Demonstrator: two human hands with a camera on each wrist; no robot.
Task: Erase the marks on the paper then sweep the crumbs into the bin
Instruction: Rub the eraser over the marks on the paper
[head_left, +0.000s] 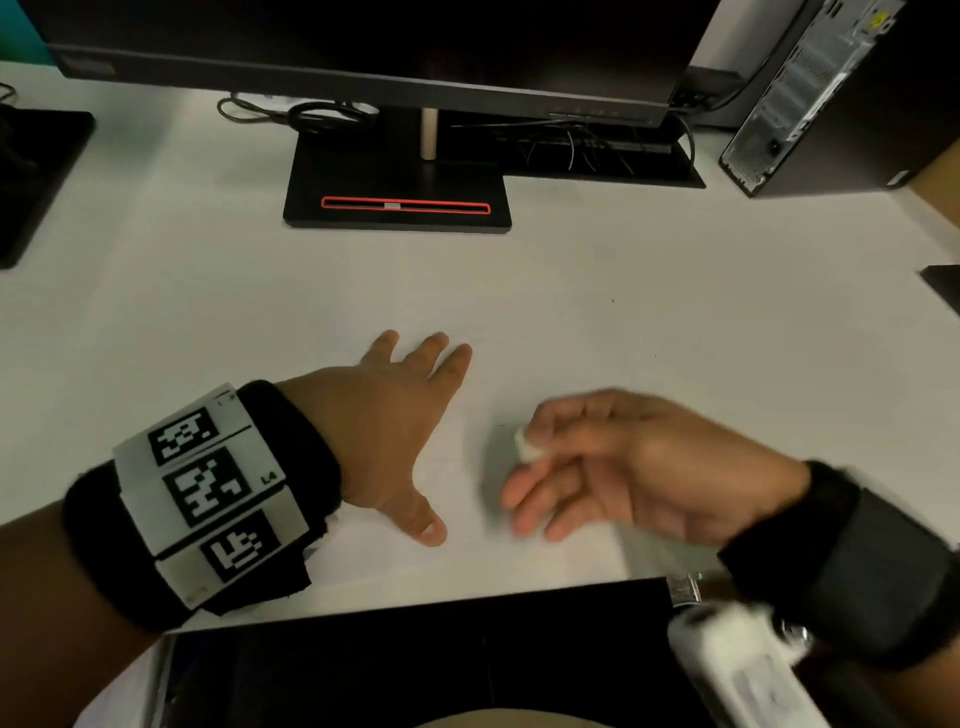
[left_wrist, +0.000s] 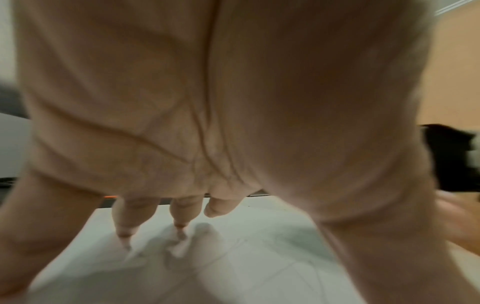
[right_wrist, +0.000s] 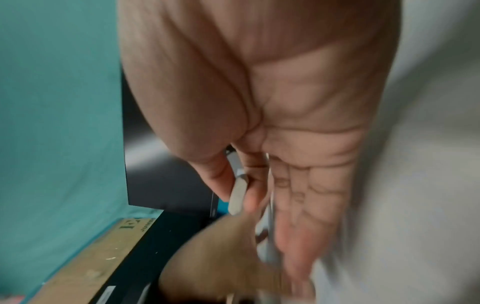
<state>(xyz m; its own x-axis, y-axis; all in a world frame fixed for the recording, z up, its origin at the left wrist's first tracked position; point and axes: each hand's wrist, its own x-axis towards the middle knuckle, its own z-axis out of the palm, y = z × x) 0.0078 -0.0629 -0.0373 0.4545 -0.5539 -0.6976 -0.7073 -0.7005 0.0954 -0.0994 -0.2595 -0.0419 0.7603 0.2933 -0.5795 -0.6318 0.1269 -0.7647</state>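
A white sheet of paper (head_left: 467, 415) lies on the white desk, hard to tell apart from it. My left hand (head_left: 400, 415) presses flat on the paper, fingers spread and straight; in the left wrist view its fingertips (left_wrist: 124, 232) touch the sheet (left_wrist: 233, 257). My right hand (head_left: 597, 462) hovers blurred just right of it, pinching a small white eraser (head_left: 527, 447) between thumb and forefinger, the other fingers loosely extended. The right wrist view shows the eraser (right_wrist: 237, 195) held the same way. I see no marks or crumbs clearly, and no bin.
A monitor on a black stand (head_left: 397, 192) sits at the back centre, with cables behind it. A computer tower (head_left: 821, 98) stands at the back right. A dark object (head_left: 36, 176) is at the far left. The desk's front edge (head_left: 415, 597) runs just below my hands.
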